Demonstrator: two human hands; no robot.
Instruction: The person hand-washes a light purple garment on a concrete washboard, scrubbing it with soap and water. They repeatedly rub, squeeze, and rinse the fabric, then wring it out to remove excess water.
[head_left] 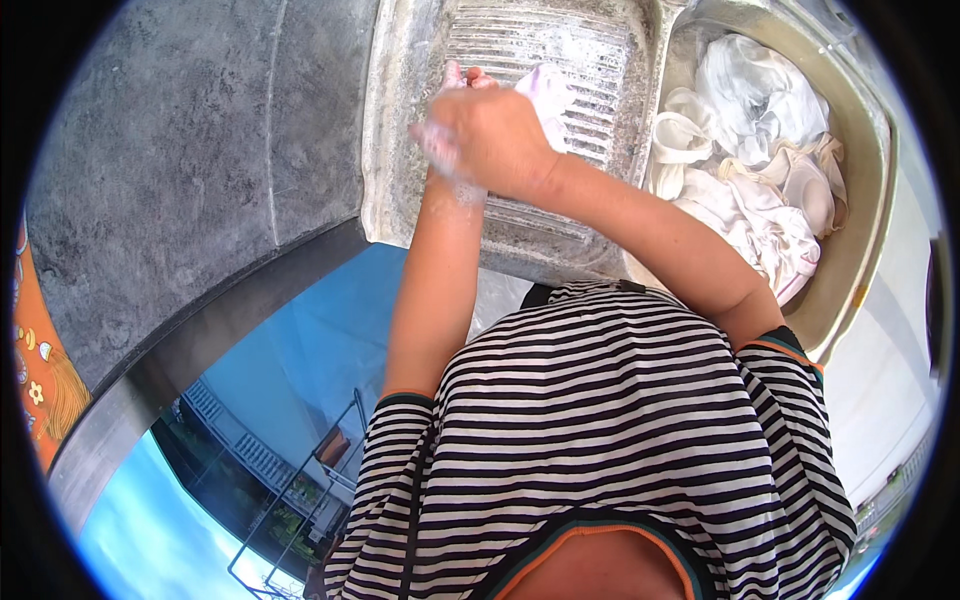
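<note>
On the ribbed washboard (pixel 600 110) of a worn, pale laundry sink, my two hands are pressed together over a wet white cloth (pixel 545 100) with a lilac tint. My right hand (pixel 500 135) lies on top, back upward, its fingers curled round the bunched cloth. Behind and below it, my left hand (pixel 436 142) is partly covered and smeared by motion, so its fingers cannot be made out. Soap suds (pixel 462 190) cling to my left wrist. Part of the cloth spreads over the ridges, right of the hands.
To the right, a deep basin (pixel 868 235) holds several wet white and cream garments (pixel 765 100). A dark grey countertop (pixel 180 130) adjoins the sink on the left. Patterned orange fabric (pixel 42 370) shows at the far left edge, and a metal frame stands below the counter.
</note>
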